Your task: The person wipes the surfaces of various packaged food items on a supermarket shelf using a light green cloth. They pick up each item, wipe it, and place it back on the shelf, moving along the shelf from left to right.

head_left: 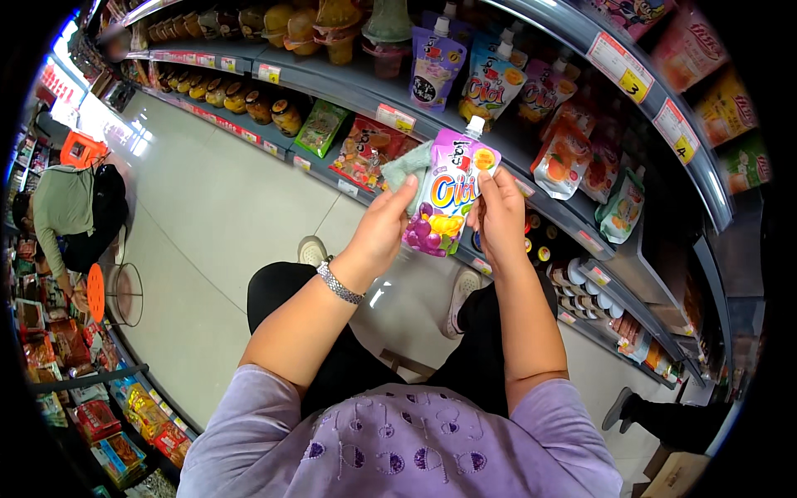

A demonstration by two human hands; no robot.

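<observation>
With left grip (383, 231) closed on green cloth (407, 169) against purple spouted pouch (453, 184), and right grip (501, 216) pinching opposite edge, hold before shelves (332, 94), white cap (474, 126) up; for likely wiping, steady at right; stroke lightly, avoiding squeezing.

Pouch (449, 196) back hidden; cloth (407, 167) partly covered

One head-worn fisheye looks down at the nearby pouch (451, 196).

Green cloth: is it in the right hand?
No, the left hand holds the green cloth against the purple pouch, while the right hand grips the pouch's edge.
</observation>
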